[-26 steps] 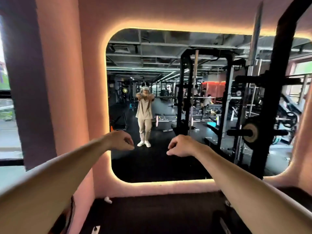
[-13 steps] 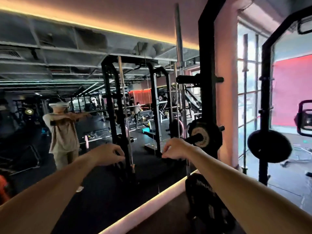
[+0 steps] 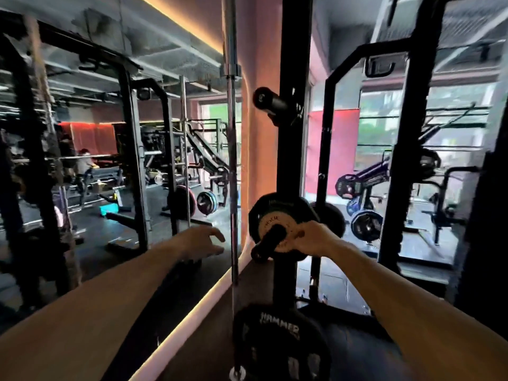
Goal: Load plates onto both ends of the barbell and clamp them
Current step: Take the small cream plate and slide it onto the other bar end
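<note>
A small weight plate with a tan face [image 3: 272, 219] hangs on a black storage peg [image 3: 265, 247] of the rack upright [image 3: 294, 138], in front of a larger black plate [image 3: 259, 206]. My right hand [image 3: 316, 240] has its fingers curled around the small plate's right edge. To the left, my left hand [image 3: 203, 242] hovers with its fingers spread and holds nothing. It is just left of a steel barbell [image 3: 233, 160] that stands upright against the wall. A big black "Hammer" plate [image 3: 280, 342] sits low on the rack.
A wall mirror [image 3: 110, 160] fills the left side and reflects racks and people. An empty upper peg [image 3: 268, 99] sticks out of the upright at head height. Another rack [image 3: 412, 133] and loaded machines stand to the right by the windows.
The view has swung right, from the mirror to the plate rack. My right hand has reached the small plate on the peg and closed on it. My left fist has opened.
</note>
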`<state>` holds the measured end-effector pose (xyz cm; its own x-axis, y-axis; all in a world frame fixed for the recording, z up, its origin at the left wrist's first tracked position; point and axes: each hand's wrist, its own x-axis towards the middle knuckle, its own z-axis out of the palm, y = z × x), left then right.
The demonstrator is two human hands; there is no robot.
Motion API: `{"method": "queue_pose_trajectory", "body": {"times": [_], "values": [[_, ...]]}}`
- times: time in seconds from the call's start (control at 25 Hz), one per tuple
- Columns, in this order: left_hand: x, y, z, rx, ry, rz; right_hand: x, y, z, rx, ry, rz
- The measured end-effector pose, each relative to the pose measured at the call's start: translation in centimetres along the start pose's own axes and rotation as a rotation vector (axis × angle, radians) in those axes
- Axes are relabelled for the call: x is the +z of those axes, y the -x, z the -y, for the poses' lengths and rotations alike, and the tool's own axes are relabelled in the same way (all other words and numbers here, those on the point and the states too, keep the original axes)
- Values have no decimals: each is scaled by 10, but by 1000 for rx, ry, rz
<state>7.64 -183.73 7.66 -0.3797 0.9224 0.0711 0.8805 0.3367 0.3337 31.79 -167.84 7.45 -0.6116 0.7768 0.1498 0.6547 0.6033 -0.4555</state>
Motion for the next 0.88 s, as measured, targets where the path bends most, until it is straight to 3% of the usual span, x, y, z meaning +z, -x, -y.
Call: {"method": "queue_pose_trajectory", "body": {"times": [0.32, 0.52, 0.68, 0.88], "values": [[38, -118, -29, 202, 119, 62, 8, -42, -37, 248, -18, -92], [54, -174, -38, 167, 201, -9, 25, -91, -44, 220, -33, -123], [59, -203, -40, 141, 202, -57, 34, -118, -49, 226, -68, -241], [63, -211, -38, 174, 218, 11, 38, -112, -37, 291, -223, -326]]}}
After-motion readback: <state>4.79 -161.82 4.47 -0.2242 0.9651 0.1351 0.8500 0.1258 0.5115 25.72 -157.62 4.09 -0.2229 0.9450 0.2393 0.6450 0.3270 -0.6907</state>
